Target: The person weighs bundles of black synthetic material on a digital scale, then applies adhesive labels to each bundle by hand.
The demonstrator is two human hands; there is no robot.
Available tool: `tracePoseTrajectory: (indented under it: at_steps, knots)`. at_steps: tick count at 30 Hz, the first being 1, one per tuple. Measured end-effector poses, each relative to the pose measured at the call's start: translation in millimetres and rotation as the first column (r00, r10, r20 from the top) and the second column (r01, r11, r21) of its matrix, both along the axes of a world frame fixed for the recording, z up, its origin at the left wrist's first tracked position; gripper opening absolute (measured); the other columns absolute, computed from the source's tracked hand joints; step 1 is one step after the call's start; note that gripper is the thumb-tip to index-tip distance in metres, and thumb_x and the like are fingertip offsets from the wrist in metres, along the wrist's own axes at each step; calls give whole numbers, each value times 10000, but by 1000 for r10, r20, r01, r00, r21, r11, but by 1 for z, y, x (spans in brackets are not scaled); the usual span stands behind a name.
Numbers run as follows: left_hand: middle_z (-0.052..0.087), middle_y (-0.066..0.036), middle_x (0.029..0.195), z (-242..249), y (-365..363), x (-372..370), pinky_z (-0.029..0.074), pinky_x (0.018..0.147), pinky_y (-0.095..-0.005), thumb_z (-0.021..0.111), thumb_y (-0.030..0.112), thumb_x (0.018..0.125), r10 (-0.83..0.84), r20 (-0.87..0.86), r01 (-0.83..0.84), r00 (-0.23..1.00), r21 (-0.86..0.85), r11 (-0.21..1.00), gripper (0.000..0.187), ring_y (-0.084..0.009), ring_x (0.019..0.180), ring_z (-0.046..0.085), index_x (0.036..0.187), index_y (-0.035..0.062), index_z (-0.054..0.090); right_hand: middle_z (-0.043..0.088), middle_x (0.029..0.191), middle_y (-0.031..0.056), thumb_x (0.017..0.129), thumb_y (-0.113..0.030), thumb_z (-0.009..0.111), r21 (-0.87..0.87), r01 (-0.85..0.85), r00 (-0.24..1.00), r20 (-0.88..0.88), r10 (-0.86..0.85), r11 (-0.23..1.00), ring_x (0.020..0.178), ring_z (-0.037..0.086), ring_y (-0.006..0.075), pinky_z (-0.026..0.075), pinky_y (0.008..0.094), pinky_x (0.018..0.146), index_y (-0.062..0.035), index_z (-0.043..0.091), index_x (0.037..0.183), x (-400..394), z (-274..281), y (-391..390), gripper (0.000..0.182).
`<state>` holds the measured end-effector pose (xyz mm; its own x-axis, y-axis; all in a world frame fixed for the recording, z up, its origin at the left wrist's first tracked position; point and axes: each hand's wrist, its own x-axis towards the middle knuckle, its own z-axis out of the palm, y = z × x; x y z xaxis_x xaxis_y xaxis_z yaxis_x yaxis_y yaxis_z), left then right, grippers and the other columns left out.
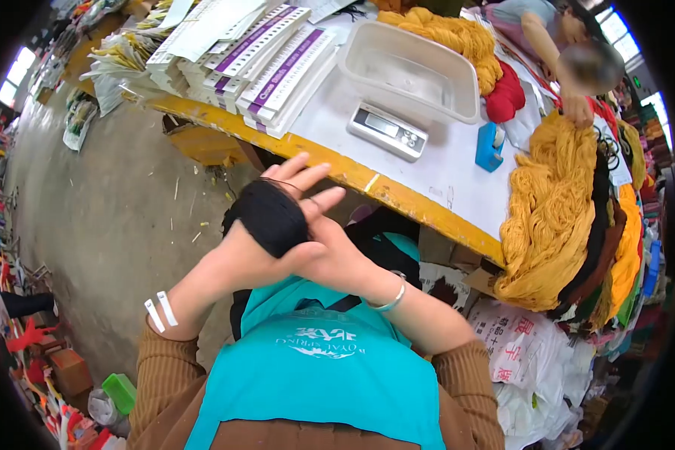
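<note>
A thick bundle of black yarn (268,217) is looped around my left hand (251,259), whose fingers reach out past it. My right hand (336,251) meets the left at the lower right of the bundle, pressed close against it. Some of its fingers are hidden behind the left hand and the yarn. Loose black strands show between the fingers. Both hands are in front of a turquoise apron (322,382), near the yellow edge of the table (397,196).
On the table are a digital scale (388,132), a clear plastic bin (412,71), a blue tape dispenser (490,147) and stacked printed cards (285,71). Mustard yarn hanks (551,217) drape over the right end, where another person's hand (577,110) touches them. White plastic bags (532,367) lie below.
</note>
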<state>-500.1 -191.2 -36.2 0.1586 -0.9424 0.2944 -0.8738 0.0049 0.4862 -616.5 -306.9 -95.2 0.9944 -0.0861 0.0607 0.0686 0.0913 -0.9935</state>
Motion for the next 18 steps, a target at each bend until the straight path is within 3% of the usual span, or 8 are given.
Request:
tracePoseTrajectory:
  at_steps: [1, 3, 5, 6, 9, 13, 14, 18]
  knots:
    - [417, -191, 1487, -1, 10, 11, 242, 1158, -485, 631, 413, 828, 22, -49, -22, 999, 1, 1000, 687, -388, 1425, 311, 1388, 34, 513, 649, 1140, 145, 783, -46, 667, 81, -19, 1000, 18, 17, 997, 1096, 610, 203, 479, 351, 974, 24, 568, 1228, 16, 13, 3, 461]
    - [307, -173, 1556, -15, 30, 24, 171, 1191, -435, 581, 357, 841, 5, -587, -95, 809, -123, 988, 780, -324, 1469, 228, 1477, -14, 325, 640, 862, -29, 870, -32, 634, 38, -127, 991, -46, 129, 991, 830, 576, 50, 489, 235, 729, 11, 655, 972, 43, 57, -10, 113]
    - [228, -158, 1595, -41, 50, 34, 118, 1209, -397, 474, 257, 849, -82, -849, -102, 522, -157, 982, 802, -266, 1488, 187, 1534, -33, 174, 646, 711, 42, 848, -73, 590, 10, -101, 990, 97, 100, 995, 685, 579, 78, 492, 283, 618, 48, 649, 865, 67, 113, -20, 136]
    - [234, -158, 1589, -68, 56, 42, 106, 1211, -384, 452, 241, 864, 23, -759, -165, 651, -112, 980, 777, -259, 1490, 187, 1532, -38, 172, 575, 748, -74, 925, -102, 584, -106, -161, 987, -16, 160, 981, 562, 462, 7, 332, 186, 470, -31, 671, 997, 70, 160, -36, 133]
    - [237, -181, 1587, -54, 44, 27, 157, 1199, -380, 439, 273, 936, -60, -826, -5, 560, -77, 997, 748, -281, 1471, 253, 1550, -8, 116, 585, 761, -45, 911, -111, 589, -280, 43, 966, 258, 32, 959, 592, 482, 45, 353, 212, 499, -30, 667, 989, 91, 235, -77, 137]
    - [330, -227, 1536, -86, 35, 27, 207, 1182, -385, 448, 294, 957, -56, -771, 53, 634, -29, 998, 732, -301, 1447, 303, 1541, -25, 141, 597, 778, -7, 891, -123, 596, -433, 263, 860, 510, -6, 862, 631, 507, 96, 381, 247, 538, -29, 662, 979, 113, 324, -119, 144]
    - [296, -189, 1571, -89, 36, 29, 193, 1179, -403, 428, 435, 976, -57, -749, 91, 661, 5, 996, 777, -278, 1452, 292, 1566, 34, 121, 600, 782, 3, 887, -126, 597, -456, 304, 836, 548, -5, 836, 641, 514, 109, 388, 255, 548, -28, 660, 976, 118, 346, -126, 146]
    - [349, -190, 1535, -71, 22, 20, 243, 1174, -396, 450, 293, 972, -94, -819, 129, 565, -25, 991, 664, -297, 1431, 324, 1519, -17, 235, 612, 800, 41, 867, -137, 604, -507, 439, 769, 639, -19, 742, 681, 540, 160, 416, 290, 587, -27, 655, 965, 122, 394, -144, 156]
